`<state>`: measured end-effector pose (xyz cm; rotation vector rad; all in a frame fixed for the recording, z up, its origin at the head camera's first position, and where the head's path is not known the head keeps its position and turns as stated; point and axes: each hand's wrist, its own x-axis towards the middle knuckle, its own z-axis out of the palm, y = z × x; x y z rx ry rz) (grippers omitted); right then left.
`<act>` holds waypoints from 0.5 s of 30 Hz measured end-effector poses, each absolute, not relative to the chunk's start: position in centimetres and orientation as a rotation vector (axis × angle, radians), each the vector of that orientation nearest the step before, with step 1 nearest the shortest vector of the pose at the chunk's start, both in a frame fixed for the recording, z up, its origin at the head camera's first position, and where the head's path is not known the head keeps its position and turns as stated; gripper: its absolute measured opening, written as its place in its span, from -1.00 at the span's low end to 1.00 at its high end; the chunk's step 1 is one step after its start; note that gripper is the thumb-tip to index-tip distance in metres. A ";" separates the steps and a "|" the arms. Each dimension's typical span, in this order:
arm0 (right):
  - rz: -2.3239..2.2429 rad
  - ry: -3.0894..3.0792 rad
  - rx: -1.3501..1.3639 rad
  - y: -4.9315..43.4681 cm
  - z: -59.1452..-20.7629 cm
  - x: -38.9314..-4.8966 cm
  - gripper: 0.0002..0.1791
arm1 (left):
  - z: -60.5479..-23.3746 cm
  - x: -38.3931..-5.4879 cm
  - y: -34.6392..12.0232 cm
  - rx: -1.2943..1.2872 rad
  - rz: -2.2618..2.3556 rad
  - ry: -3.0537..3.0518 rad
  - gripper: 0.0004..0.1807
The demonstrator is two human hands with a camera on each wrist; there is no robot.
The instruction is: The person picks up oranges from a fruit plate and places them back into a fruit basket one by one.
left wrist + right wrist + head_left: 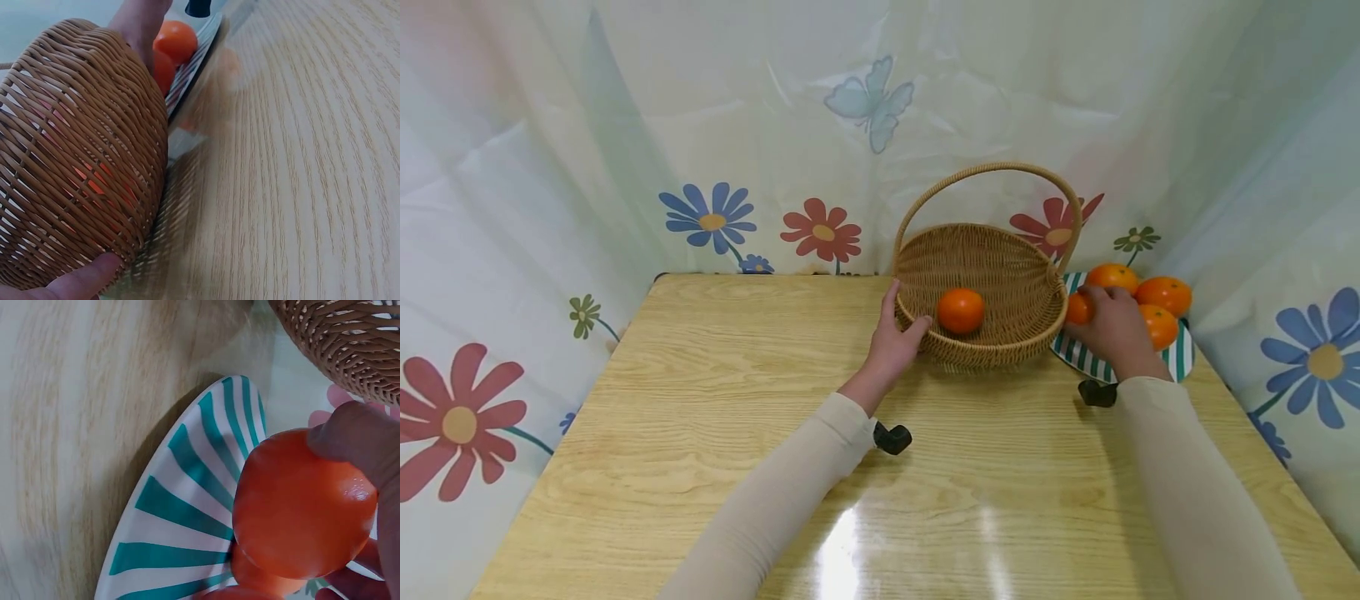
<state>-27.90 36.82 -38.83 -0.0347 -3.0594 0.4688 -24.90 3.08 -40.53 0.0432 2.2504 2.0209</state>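
Observation:
A brown wicker basket (985, 354) with a tall arched handle stands at the back of the table, one round orange fruit (961, 311) inside it. My left hand (895, 342) rests against the basket's near left side, thumb and forefinger spread and straight along the rim. In the left wrist view a digit (94, 275) touches the woven outer wall. My right hand (1116, 325) grips a smooth, glossy orange fruit (306, 506) above the striped plate, right of the basket. Some of its fingers are hidden behind the fruit.
More orange fruits (1163, 295) lie on the green-and-white striped plate (1182, 354) near the table's right edge. The plate sits close against the basket. Behind the wooden table (760, 375) hangs a flower-printed curtain (737, 100).

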 end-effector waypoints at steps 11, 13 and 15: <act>0.496 -3.052 -0.043 36.7 -39.7 -27.4 -0.22 | -40.6 -24.8 3.1 0.037 2.007 2.253 -0.18; 0.504 -3.034 -0.031 36.8 -39.8 -27.4 -0.22 | -40.7 -24.8 3.1 0.038 2.011 2.253 -0.18; 0.516 -3.019 -0.024 36.7 -39.7 -27.4 -0.21 | -40.6 -24.8 3.1 0.038 2.014 2.254 -0.18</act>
